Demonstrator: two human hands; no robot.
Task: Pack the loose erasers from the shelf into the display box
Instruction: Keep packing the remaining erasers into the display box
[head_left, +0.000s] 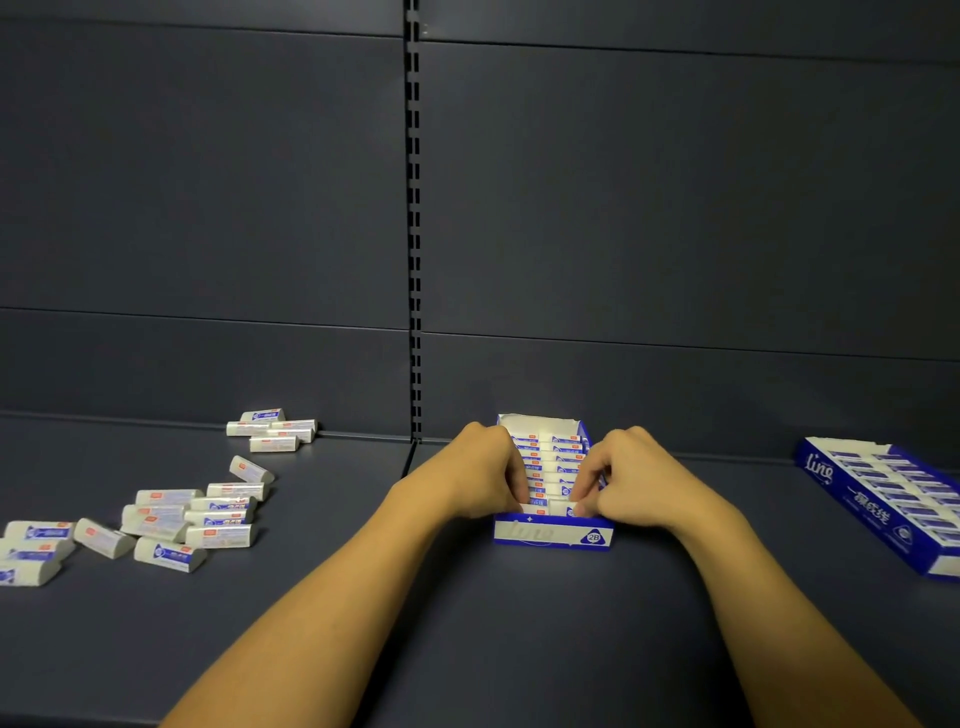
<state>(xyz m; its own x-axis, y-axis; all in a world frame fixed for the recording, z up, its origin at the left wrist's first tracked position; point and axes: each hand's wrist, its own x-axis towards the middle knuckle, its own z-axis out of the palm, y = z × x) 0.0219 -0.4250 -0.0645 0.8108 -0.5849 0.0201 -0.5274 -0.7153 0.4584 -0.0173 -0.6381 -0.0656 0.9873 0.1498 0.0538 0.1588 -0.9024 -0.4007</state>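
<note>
A blue and white display box (553, 535) stands on the dark shelf at centre, holding two rows of wrapped erasers (550, 457). Both hands are over its front end. My left hand (483, 475) has its fingers curled down into the left row at the front eraser (532, 508). My right hand (626, 480) pinches the front eraser (571, 506) of the right row with its fingertips. Several loose white erasers (171, 519) lie scattered on the shelf to the left, and a small pile (272, 428) sits further back against the wall.
A second blue display box (883, 499), filled with erasers, lies at an angle at the right edge. The shelf's back wall has a slotted upright (414, 218) just left of the centre box. Bare shelf surface runs along the front.
</note>
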